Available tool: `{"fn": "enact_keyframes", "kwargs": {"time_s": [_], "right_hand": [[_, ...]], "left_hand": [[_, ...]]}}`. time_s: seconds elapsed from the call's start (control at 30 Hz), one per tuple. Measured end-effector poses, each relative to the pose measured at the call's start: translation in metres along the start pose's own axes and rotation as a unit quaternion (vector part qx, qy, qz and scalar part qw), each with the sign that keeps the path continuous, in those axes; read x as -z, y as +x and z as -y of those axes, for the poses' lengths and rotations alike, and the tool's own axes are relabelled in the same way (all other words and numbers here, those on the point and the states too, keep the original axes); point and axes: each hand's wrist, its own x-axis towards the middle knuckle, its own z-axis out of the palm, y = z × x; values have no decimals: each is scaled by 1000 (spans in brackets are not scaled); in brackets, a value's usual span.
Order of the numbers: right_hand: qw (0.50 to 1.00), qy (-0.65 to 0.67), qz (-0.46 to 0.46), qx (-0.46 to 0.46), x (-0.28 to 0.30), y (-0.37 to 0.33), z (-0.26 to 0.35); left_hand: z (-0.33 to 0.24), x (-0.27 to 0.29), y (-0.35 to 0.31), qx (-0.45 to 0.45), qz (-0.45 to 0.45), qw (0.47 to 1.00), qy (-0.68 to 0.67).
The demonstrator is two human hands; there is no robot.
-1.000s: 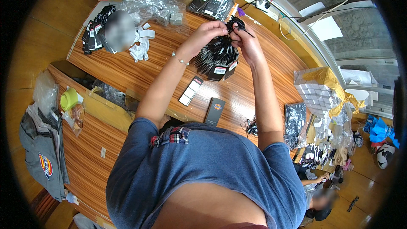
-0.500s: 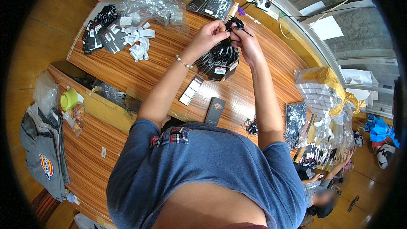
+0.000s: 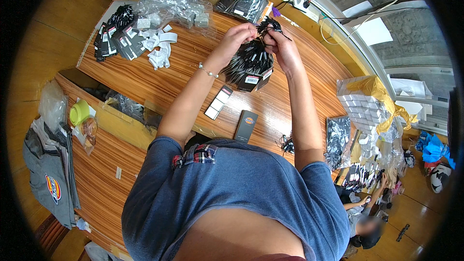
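A thick bunch of black hang tag strings (image 3: 249, 63) spreads over the far middle of the table, with black hang tags (image 3: 251, 80) at its near end. My right hand (image 3: 284, 52) is closed around the gathered top of the strings, and loose ends stick up past its fingers. Just to the left, my left hand (image 3: 236, 39) is pinched beside the same bunch; whatever sits between its fingertips is too small to make out. Nearer to me lie a tag with white labels (image 3: 219, 102) and a black tag (image 3: 245, 126).
More black tags (image 3: 129, 43), white strips (image 3: 159, 50) and a clear plastic bag (image 3: 169, 2) lie at the far left. Bagged tags (image 3: 240, 1) are at the back. To the right stand wrapped white boxes (image 3: 360, 104); a co-worker (image 3: 365, 222) sits beyond the lower right.
My left hand has shifted slightly left, opening a gap from my right hand. My right hand has turned a little, still gripping the strings. The co-worker's arm has moved back toward the tags.
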Motion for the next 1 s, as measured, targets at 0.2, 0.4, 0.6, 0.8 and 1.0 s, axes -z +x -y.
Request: {"fn": "enact_keyframes", "kwargs": {"time_s": [0.2, 0.4, 0.6, 0.8, 1.0], "right_hand": [[999, 36, -1, -11, 2, 2, -1], [1000, 26, 8, -5, 3, 1, -2], [1000, -2, 14, -13, 8, 4, -5], [998, 55, -9, -12, 5, 3, -6], [999, 4, -31, 6, 4, 3, -9]], "left_hand": [[-3, -4, -2, -7, -14, 1000, -2], [-6, -9, -4, 45, -47, 998, -24], [0, -4, -1, 74, -32, 997, -21], [5, -4, -1, 68, -25, 997, 3], [12, -4, 3, 65, -25, 997, 29]]}}
